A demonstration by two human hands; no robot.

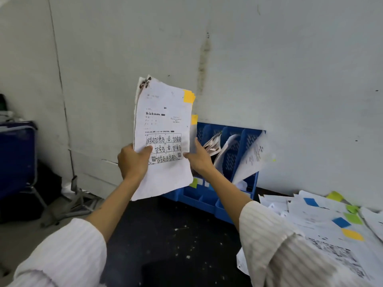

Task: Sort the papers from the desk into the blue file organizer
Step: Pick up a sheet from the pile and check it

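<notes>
OBJECT: paper stack (163, 129) with yellow tag, held upright in front of blue file organizer (238, 141) | STEP: square edges, then lower into a free slot; avoid bending the corners | LEFT: left hand (134, 160) clamps the lower left edge, thumb on front | RIGHT: right hand (199, 156) fingers loosely spread, touching the right edge | REMAINING: loose papers (331, 220) on desk (165, 235), right side

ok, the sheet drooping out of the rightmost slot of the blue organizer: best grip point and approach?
Likely pinch the loose sheet on its free lower right edge, coming from the right. It leans out of the blue organizer past the end divider, so that edge hangs clear; its left side is boxed in by dividers. The left hand holds the paper stack, so the right hand would do it.
</notes>
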